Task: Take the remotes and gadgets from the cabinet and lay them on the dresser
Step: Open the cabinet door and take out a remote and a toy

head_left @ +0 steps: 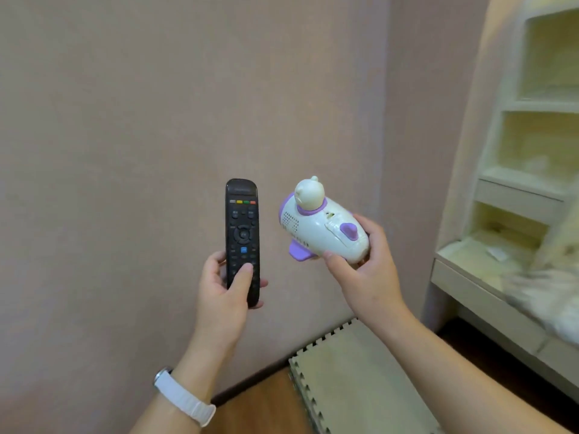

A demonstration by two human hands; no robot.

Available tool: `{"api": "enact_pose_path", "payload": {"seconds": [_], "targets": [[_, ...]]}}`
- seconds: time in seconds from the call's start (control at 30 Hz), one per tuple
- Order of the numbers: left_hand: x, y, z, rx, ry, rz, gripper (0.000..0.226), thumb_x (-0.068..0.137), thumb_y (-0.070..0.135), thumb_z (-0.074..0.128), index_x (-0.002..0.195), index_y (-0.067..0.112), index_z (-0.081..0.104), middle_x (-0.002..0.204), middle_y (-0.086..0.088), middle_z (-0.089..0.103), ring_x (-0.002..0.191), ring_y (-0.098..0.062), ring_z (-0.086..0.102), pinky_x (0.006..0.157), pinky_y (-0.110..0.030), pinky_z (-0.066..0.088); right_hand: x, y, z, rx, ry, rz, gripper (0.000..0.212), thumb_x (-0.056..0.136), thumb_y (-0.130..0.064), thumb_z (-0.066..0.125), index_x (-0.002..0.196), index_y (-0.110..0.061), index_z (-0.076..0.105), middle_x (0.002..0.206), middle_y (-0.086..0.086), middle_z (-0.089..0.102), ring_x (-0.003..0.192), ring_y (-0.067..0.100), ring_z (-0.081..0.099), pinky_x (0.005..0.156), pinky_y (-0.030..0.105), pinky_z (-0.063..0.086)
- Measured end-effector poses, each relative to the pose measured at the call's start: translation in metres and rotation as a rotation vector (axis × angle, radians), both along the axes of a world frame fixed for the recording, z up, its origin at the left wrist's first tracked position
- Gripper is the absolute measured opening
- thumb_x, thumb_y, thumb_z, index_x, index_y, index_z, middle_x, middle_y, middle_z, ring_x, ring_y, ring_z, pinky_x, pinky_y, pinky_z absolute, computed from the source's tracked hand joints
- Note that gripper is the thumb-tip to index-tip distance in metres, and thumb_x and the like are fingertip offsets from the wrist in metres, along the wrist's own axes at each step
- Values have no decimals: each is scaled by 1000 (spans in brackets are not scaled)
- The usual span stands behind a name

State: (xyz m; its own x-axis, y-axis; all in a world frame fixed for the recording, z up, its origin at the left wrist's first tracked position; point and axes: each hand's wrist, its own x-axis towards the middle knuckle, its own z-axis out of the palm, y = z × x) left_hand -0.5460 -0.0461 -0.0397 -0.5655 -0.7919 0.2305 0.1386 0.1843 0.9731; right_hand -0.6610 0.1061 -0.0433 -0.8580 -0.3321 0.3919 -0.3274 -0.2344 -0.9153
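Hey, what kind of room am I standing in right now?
Probably a bedroom or child's room at home: a cream built-in shelf unit beside rumpled white bedding, interlocking foam floor mats on the wooden floor, and a white-and-purple toy plane in your right hand.

Head camera looks down, close, toward wall (156,120).

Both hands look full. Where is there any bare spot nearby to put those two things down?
The pale ledge at right is bare near its front corner, between the wall and a small white slip; further right, blurred bedding crowds it. The foam mat on the floor is bare. The left hand holds the black remote, the right hand the rocket toy.
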Motion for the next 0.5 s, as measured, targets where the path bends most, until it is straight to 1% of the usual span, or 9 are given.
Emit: {"api": "enact_pose_path", "payload": {"seconds": [0.07, 0.13, 0.27, 0.33, 0.4, 0.47, 0.5], "targets": [[-38, 8, -12, 30, -13, -82, 29, 96, 5, 52, 123, 11, 46, 100, -3, 63, 67, -16, 69, 46, -26, 53, -25, 18, -10, 34, -27, -98, 55, 80, -7, 74, 119, -37, 50, 104, -31, 61, 94, -6, 61, 72, 7, 45], [-76, 15, -24, 57, -25, -160, 27, 96, 5, 52, 122, 10, 47, 96, 1, 64, 66, -16, 68, 45, -25, 51, -49, 33, -21, 62, -44, -186, 56, 79, -9, 74, 118, -40, 49, 106, -31, 61, 98, -3, 61, 75, 10, 47], [-151, 32, -43, 122, -63, -320, 20, 96, 8, 53, 114, 18, 50, 93, 6, 65, 64, -13, 69, 44, -27, 51, -92, 61, -33, 150, -70, -352, 55, 78, -12, 75, 120, -38, 50, 105, -36, 58, 98, -6, 60, 74, 8, 45], [-185, 43, -51, 152, -86, -407, 19, 96, 9, 53, 111, 20, 50, 88, 7, 67, 63, -12, 69, 45, -28, 51, -114, 74, -36, 185, -103, -420, 55, 78, -16, 76, 123, -35, 51, 106, -32, 60, 98, -7, 60, 74, 9, 46], [-216, 54, -61, 185, -105, -493, 20, 96, 8, 53, 114, 16, 50, 80, 10, 69, 61, -14, 68, 47, -28, 51, -134, 87, -42, 205, -127, -495, 56, 75, -22, 77, 124, -31, 51, 108, -24, 60, 96, -8, 59, 73, 8, 45], [-247, 65, -71, 235, -126, -580, 20, 95, 6, 55, 114, 12, 51, 83, 6, 72, 62, -16, 68, 50, -27, 53, -148, 99, -47, 225, -146, -587, 53, 78, -16, 76, 122, -29, 50, 107, -23, 58, 92, -12, 58, 70, 4, 44], [-262, 72, -76, 257, -135, -628, 20, 95, 6, 55, 114, 12, 52, 88, 0, 72, 63, -16, 68, 52, -28, 53, -154, 106, -49, 236, -153, -632, 51, 80, -11, 75, 121, -29, 50, 107, -22, 58, 90, -13, 57, 69, 3, 43]]}}
